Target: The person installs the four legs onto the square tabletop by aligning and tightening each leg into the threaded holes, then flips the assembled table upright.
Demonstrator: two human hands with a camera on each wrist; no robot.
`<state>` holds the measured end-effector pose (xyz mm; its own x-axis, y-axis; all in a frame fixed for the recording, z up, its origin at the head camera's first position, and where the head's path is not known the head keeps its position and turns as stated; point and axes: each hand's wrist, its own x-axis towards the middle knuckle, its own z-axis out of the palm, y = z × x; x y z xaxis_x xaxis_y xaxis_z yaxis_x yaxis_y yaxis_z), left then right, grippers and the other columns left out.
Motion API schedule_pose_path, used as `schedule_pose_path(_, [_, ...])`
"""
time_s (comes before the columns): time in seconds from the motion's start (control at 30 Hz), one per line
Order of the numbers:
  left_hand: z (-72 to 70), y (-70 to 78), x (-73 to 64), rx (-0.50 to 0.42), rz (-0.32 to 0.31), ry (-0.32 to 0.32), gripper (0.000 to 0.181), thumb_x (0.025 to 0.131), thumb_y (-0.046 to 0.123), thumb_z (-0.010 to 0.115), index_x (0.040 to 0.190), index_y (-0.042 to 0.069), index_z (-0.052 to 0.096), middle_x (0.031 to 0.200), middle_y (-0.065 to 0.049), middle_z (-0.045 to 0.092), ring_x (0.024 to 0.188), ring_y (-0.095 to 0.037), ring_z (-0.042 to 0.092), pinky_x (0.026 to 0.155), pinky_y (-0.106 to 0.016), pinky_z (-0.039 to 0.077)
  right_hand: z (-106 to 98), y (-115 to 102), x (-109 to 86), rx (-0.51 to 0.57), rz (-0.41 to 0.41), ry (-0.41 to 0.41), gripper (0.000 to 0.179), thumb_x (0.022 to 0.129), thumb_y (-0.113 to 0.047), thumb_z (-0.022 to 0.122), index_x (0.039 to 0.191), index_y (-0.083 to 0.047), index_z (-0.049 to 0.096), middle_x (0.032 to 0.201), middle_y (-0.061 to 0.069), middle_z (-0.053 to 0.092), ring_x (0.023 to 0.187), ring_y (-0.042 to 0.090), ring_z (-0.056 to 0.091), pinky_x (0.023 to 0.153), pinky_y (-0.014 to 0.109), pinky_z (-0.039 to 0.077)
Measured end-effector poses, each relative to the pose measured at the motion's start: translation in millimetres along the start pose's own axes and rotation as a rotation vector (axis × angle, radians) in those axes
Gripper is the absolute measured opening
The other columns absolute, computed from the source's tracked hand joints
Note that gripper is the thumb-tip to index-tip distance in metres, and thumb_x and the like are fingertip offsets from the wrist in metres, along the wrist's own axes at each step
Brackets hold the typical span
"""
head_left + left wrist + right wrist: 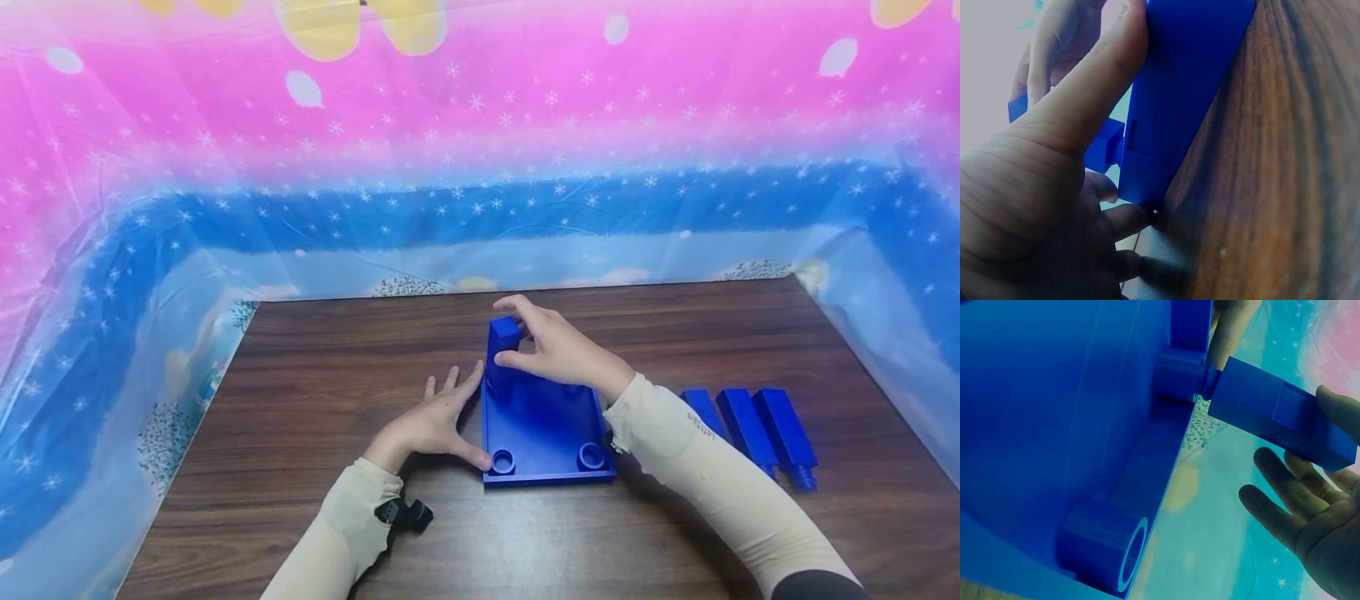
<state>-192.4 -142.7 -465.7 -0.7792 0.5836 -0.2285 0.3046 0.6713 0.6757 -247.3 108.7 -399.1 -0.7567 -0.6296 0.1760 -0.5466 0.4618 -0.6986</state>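
Observation:
A blue square board (543,421) lies on the table with its raised rim and round sockets facing up. My left hand (431,425) is spread along its left edge, the thumb at the near corner and a fingertip toward the far one. At the far left corner, my right hand (558,346) holds a blue square-sided leg (500,337) near its top, between thumb and fingers. In the right wrist view, the narrow threaded end of the leg (1272,412) meets the mouth of a socket (1179,374), and the leg leans slightly. Two near-corner sockets (503,462) stand bare.
Three more blue legs (748,429) lie side by side on the wooden table (337,350), right of the board, the leftmost partly behind my right sleeve (697,450). A patterned pink and blue cloth (480,167) surrounds the table at the back and sides.

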Motion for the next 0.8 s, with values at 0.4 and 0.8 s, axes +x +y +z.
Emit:
schedule_pose_path(0.4, [0.1,0.1,-0.3,0.001,-0.016,0.002,0.144,0.070,0.052,0.097,0.171,0.014,0.002,0.177,-0.012,0.007,0.160,-0.039,-0.013,0.123,-0.065,-0.014,7,1,0.8,0.007,-0.009,0.050,0.063,0.096,-0.022,0.081,0.149,-0.008,0.047,0.122,0.013,0.070,0.111,0.029,0.068,0.094,0.053,0.060])
schedule_pose_path(0.8, [1.9,-3.7,0.6,-0.011,-0.028,0.006,0.147,0.067,0.059,0.096,0.171,0.016,0.002,0.177,-0.013,0.007,0.160,-0.039,-0.013,0.123,-0.065,-0.014,10,1,0.2,-0.045,-0.006,0.085,0.060,0.096,-0.025,0.081,0.144,-0.006,0.051,0.106,0.009,0.071,0.086,0.020,0.069,0.075,0.037,0.059])
